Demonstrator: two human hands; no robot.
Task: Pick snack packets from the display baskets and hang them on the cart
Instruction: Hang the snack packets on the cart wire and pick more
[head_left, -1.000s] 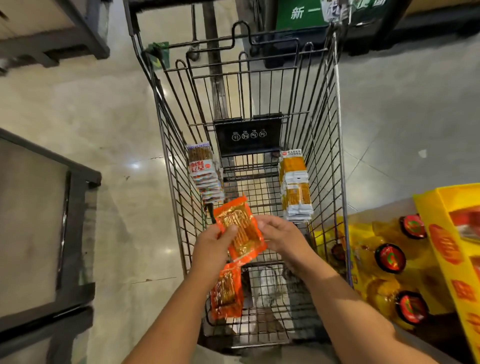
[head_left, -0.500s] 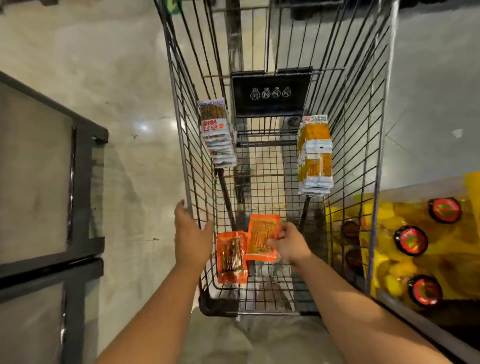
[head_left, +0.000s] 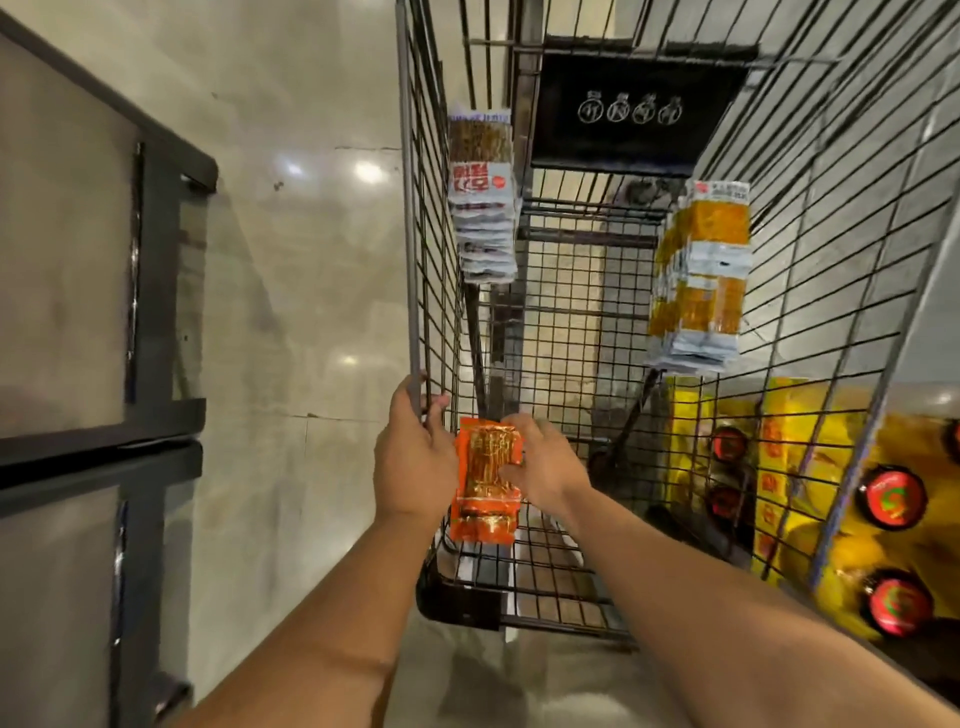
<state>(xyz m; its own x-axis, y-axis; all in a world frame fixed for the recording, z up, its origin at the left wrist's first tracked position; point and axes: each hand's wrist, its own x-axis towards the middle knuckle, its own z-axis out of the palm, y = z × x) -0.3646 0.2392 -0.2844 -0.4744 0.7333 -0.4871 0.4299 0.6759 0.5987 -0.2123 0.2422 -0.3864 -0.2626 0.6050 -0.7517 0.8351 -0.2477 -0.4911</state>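
Cart (head_left: 407, 208): black wire one, I'm looking straight down into it.
Yellow packets (head_left: 701, 270): a bunch hanging on the inside of the right wall.
Brown-and-white packets (head_left: 483, 197): another bunch, hanging on the left wall.
Left hand (head_left: 415, 467): fingers wrapped round the cart's left top rail.
Right hand (head_left: 540, 467): pinching the orange snack packet by its right edge.
Orange snack packet (head_left: 485, 478): upright at the cart's near left end, between my hands.
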